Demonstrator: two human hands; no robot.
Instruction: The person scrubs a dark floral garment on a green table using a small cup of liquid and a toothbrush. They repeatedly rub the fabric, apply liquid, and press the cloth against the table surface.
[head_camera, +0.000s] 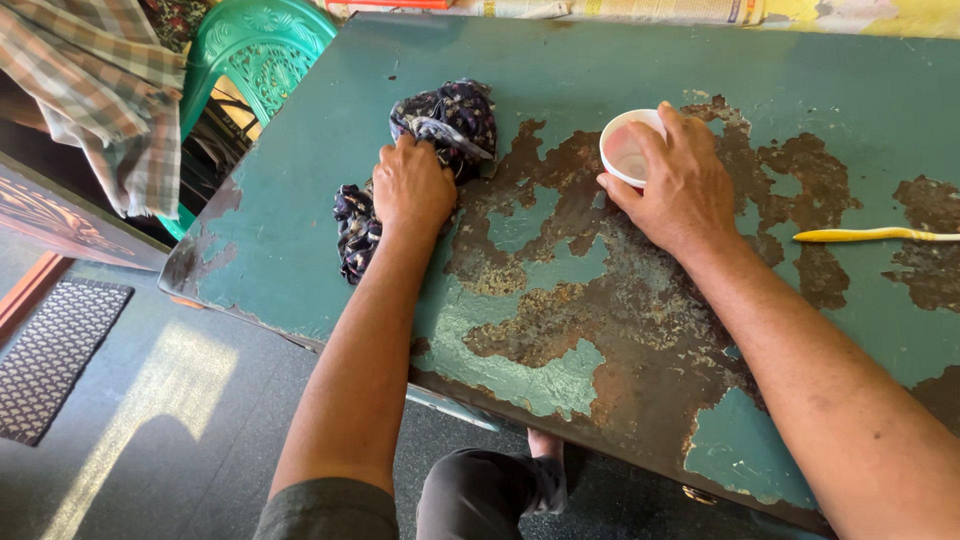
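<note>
The left hand (412, 185) presses palm-down, fingers curled, on a crumpled dark blue floral cloth (440, 130) lying on the worn green metal worktop (300, 200) with rusty, peeling paint. The cloth's long axis runs from near the worktop's left edge up and away to the right. The right hand (680, 185) is wrapped around a small white round plastic cup (628, 150), standing upright to the cloth's right. A yellow toothbrush (870, 235) lies well apart, further right.

Both arms stretched forward; left hand (412, 188) pressing palm-down, fingers curled; right hand (682, 187) cupped sideways, thumb and fingers wrapped.
</note>
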